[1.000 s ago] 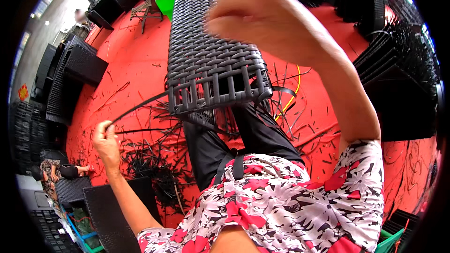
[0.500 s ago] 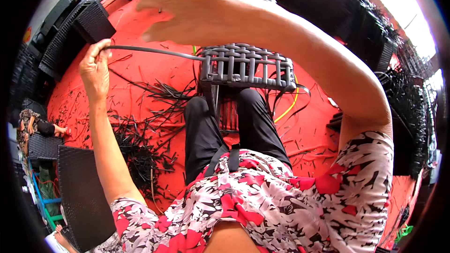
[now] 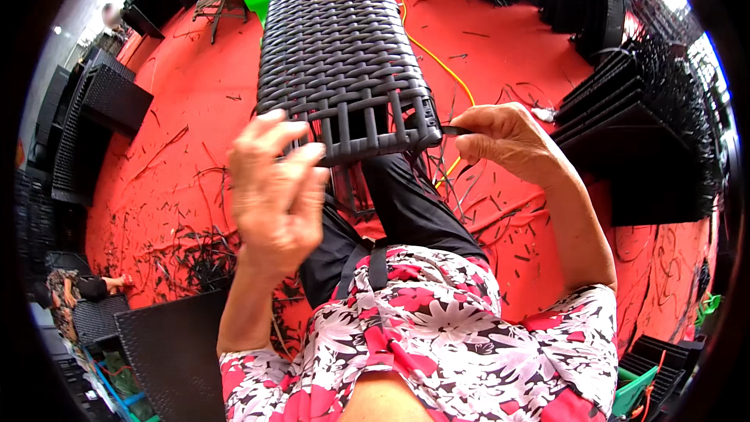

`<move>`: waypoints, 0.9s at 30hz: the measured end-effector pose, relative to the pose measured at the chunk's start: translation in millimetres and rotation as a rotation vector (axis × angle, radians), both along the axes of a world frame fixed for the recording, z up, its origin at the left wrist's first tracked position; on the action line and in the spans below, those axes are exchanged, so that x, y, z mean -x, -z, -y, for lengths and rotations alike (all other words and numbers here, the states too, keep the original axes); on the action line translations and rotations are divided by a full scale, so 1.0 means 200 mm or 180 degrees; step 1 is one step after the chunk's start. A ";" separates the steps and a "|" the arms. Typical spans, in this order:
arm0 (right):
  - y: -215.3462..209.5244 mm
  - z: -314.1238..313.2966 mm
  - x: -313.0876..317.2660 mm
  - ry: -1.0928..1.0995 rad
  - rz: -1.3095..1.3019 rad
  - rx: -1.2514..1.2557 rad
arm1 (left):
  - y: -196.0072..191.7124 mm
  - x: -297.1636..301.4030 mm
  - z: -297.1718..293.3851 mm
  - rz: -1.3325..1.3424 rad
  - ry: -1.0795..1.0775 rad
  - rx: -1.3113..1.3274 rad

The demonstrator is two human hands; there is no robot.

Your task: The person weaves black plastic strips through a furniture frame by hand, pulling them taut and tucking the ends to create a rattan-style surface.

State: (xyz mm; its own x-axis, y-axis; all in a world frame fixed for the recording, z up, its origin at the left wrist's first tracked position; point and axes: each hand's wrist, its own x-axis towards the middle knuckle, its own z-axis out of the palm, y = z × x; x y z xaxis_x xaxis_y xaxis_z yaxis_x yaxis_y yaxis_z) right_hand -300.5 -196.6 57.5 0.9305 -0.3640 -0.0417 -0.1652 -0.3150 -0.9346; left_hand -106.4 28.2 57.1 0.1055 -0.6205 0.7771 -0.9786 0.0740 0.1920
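While both hands work the near edge of the panel, these lines cover how to do the weaving step well.

Woven panel: a dark grey wicker panel (image 3: pixel 337 47) lies over the person's lap and runs away toward 12 o'clock; its near end is unfinished, with bare upright ribs (image 3: pixel 367 121) and open gaps.

Strand: a flat dark wicker strand (image 3: pixel 455 130) leaves the panel's near right corner, at about 3 o'clock from the open ribs.

Right hand grip: the right hand (image 3: pixel 508 141) has thumb and forefinger pressed together, pinching the strand's end just beside the corner.

Left hand grip: the left hand (image 3: pixel 269 187) sits at 7 o'clock from the open ribs, fingers half curled and loosely spread; fingertips touch the panel's near left edge, but I cannot tell whether they pinch anything.

Doing it well: in my judgement the strand should stay flat, not twisted, and be drawn level with the last woven row, while the left hand steadies the ribs so they keep their spacing.

Risk: a hard pull probably bows the corner rib inward.

Floor: a red floor (image 3: pixel 195 141) strewn with cut strand scraps (image 3: pixel 195 258); stacked woven panels (image 3: pixel 641 117) lie at 3 o'clock.
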 end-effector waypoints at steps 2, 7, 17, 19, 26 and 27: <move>0.01 0.00 0.00 -0.0027 0.0047 0.0227 | -0.01 0.08 0.10 0.0071 0.0200 -0.0264; -0.04 -0.01 0.07 -0.0242 -0.0034 -0.0678 | 0.07 0.10 0.26 0.0091 0.0316 -0.0398; 0.43 -0.06 -0.32 -0.0622 0.1704 -0.2666 | -0.06 0.20 0.24 0.0577 -0.0453 -0.1385; 0.41 -0.07 -0.36 -0.0918 0.1721 -0.2775 | -0.07 0.20 0.24 0.0568 -0.0451 -0.1514; 0.48 -0.04 -0.46 -0.1605 0.1860 -0.3263 | -0.08 0.20 0.24 0.0610 -0.0503 -0.1643; 0.48 -0.03 -0.47 -0.1623 0.1837 -0.3257 | -0.07 0.20 0.23 0.0612 -0.0507 -0.1638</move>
